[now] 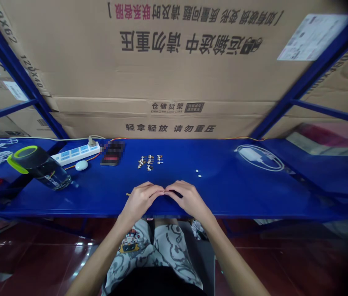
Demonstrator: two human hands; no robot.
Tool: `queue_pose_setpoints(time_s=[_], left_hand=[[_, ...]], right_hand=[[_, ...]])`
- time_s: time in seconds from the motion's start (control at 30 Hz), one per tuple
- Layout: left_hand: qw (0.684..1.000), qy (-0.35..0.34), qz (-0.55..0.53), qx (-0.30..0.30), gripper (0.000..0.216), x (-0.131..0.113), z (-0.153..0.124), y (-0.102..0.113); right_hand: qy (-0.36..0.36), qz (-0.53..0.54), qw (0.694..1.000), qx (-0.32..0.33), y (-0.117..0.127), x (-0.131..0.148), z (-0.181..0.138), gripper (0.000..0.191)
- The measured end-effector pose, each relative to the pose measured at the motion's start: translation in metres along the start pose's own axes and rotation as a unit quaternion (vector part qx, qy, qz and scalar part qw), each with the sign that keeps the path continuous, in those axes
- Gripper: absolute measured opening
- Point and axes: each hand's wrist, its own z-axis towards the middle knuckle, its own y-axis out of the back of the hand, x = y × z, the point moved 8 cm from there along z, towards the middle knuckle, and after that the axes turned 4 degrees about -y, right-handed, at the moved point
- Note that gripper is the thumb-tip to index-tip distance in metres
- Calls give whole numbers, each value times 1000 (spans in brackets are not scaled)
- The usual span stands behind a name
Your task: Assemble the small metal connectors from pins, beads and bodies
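My left hand (143,198) and my right hand (188,197) meet above the front part of the blue shelf (238,193). Their thumbs and forefingers are pinched together, fingertip to fingertip. Whatever they pinch is too small or too well hidden to name. A short tan end (128,194) pokes out beside the left hand; its other part is out of sight. Beyond the hands lies a group of small white-and-brass parts (149,160), set in loose rows. Two tiny white pieces (198,173) rest to the right of them.
On the left stand a dark bottle (46,170) with a green-rimmed lid, a white power strip (77,153) and a white oval object (81,165). A dark pixelated item (112,153) lies nearby. A coiled white cable (261,158) is at right. Cardboard (167,82) closes the back.
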Motion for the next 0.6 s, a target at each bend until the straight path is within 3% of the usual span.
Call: queue_pose_setpoints(time_s=[0.27, 0.4, 0.6], left_hand=[[996, 76, -38, -26, 18, 16, 2, 0], [994, 92, 35, -36, 21, 21, 0, 3], [980, 88, 176, 3, 19, 13, -2, -1]], right_hand=[[-15, 50, 998, -30, 9, 1, 3, 16], [-61, 16, 995, -75, 15, -10, 2, 13], [-86, -26, 995, -35, 5, -21, 3, 14]])
